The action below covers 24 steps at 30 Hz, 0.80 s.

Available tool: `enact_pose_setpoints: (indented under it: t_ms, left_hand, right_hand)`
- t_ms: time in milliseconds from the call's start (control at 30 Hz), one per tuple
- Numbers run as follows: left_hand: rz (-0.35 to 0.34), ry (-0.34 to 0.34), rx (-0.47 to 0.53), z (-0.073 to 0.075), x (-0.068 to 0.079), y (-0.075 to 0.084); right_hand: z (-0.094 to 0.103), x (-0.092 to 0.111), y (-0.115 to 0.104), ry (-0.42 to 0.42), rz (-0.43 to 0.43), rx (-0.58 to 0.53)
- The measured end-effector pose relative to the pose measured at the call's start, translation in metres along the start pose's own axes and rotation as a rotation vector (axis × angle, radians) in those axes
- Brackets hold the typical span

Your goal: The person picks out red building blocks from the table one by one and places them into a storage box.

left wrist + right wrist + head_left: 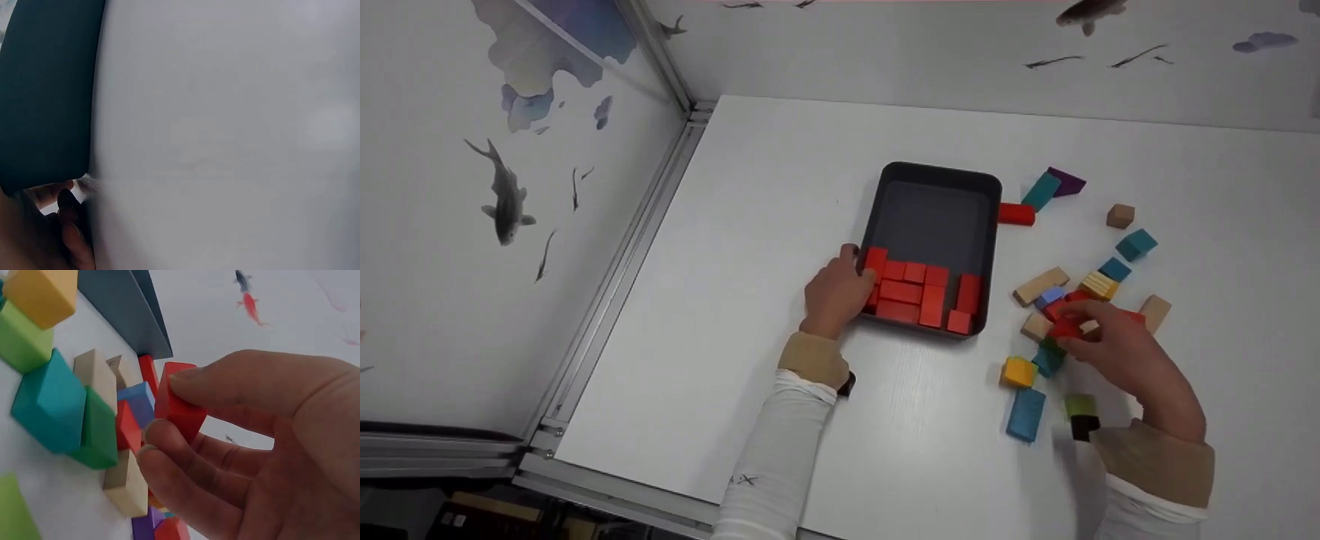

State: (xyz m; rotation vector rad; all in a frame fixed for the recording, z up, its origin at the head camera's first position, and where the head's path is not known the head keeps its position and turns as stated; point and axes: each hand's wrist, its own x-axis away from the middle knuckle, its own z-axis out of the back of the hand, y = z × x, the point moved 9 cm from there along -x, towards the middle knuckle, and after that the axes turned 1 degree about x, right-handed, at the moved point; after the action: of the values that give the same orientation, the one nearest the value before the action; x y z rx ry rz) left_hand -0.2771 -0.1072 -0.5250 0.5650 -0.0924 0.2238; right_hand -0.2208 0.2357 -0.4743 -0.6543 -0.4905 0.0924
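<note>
In the head view, the right hand (1132,352) pinches a red block (1065,328) between thumb and fingers at right of centre, over scattered loose blocks (1099,286). In the right wrist view, that block sits near the middle of the frame. The left hand (840,291), well apart from it, grips the left side of a dark tray (934,217) near its lower left corner, thumb at the rim. Other red pieces (899,292) sit in the tray's lower part, just right of that thumb. The pinched block is outside the tray, to its right. Below and left of the right hand lie a yellow cube (1020,372) and a blue block (1026,415).
</note>
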Motion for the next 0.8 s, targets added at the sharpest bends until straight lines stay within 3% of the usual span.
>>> enact_pose_setpoints:
  t_ms: [300,533,667,800]
  left_hand:
    - [0.022,0.012,-0.016,0.001,0.001,-0.003]
    - [0.016,0.022,-0.023,0.000,-0.001,0.008]
    - [0.029,0.015,-0.023,-0.002,-0.001,0.005]
    - [0.049,0.033,-0.011,0.004,-0.004,-0.001]
  right_hand:
    - [0.000,-0.016,-0.062,-0.051,0.102,0.067]
    - [-0.001,-0.025,-0.086,0.014,0.184,0.084]
    - [-0.008,-0.036,-0.094,0.044,0.219,0.118]
    - [-0.008,-0.051,-0.105,0.128,0.265,0.090]
